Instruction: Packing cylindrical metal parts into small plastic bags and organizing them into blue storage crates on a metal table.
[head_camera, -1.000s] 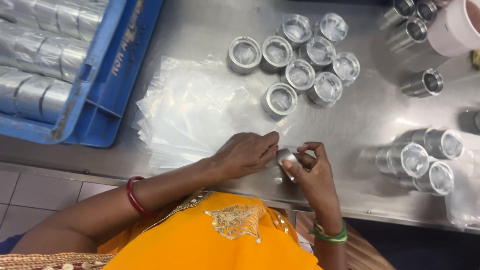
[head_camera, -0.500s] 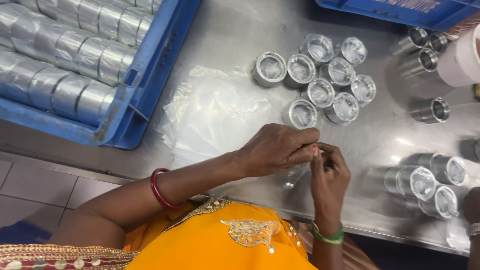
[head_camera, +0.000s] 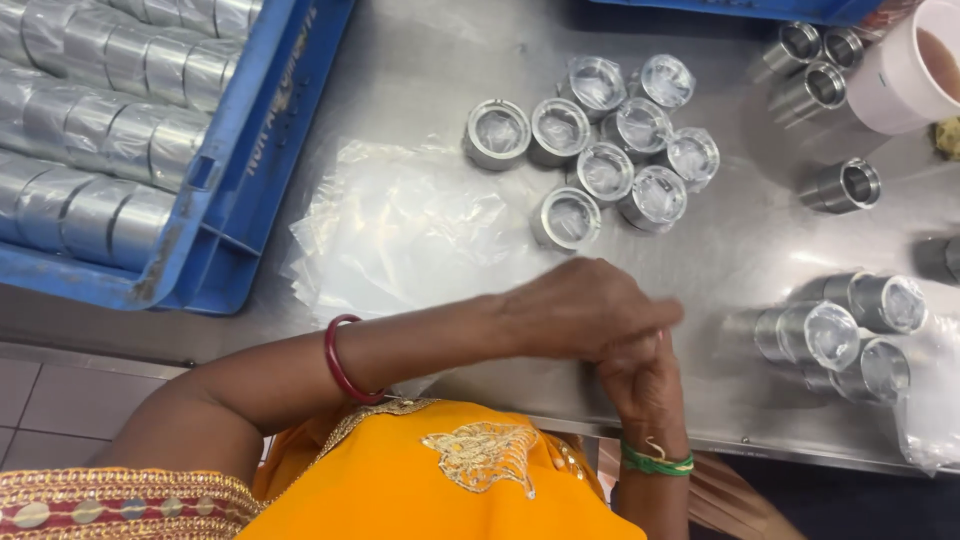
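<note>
Two hands together, left hand (head_camera: 580, 310) over right hand (head_camera: 635, 375), grip unclear, plastic bags (head_camera: 410, 235) just beyond.

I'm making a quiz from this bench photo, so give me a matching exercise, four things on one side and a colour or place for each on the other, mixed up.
Things:
1. crate
2. left wrist bangle
3. right wrist bangle
4. stack of clear plastic bags

Descriptions:
A. green
B. flat on the steel table, beside the crate
C. blue, filled with metal cylinders
D. red

Pairs: 1-C, 2-D, 3-A, 4-B
</note>
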